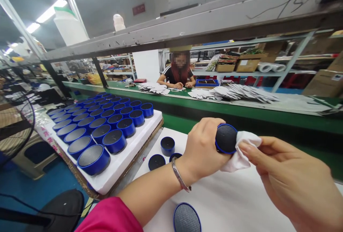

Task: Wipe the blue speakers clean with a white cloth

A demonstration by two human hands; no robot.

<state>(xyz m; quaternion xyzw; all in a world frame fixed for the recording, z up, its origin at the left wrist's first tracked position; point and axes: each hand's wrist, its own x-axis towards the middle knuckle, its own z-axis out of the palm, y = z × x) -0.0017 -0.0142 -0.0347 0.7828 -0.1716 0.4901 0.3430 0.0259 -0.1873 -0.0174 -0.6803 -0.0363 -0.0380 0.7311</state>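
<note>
My left hand (205, 148) is wrapped round a small round speaker (226, 138) with a blue rim and a black mesh face, held up above the white work surface. A white cloth (245, 149) is pinched between the thumb and fingers of my right hand (292, 171) and touches the speaker's right edge. Part of the cloth hangs below the speaker. Under my left forearm, another blue-rimmed speaker (187, 218) lies on the white surface. Beyond my wrist stand a dark speaker (167, 145) and a flat one (157, 162), with a third partly hidden by my hand.
On the left, a white foam board (144, 132) carries rows of blue speakers (93, 158). A green conveyor (182, 112) runs behind, with piles of white pieces (241, 92) past it. Across from me sits a person (179, 71). A metal shelf beam (187, 24) crosses overhead.
</note>
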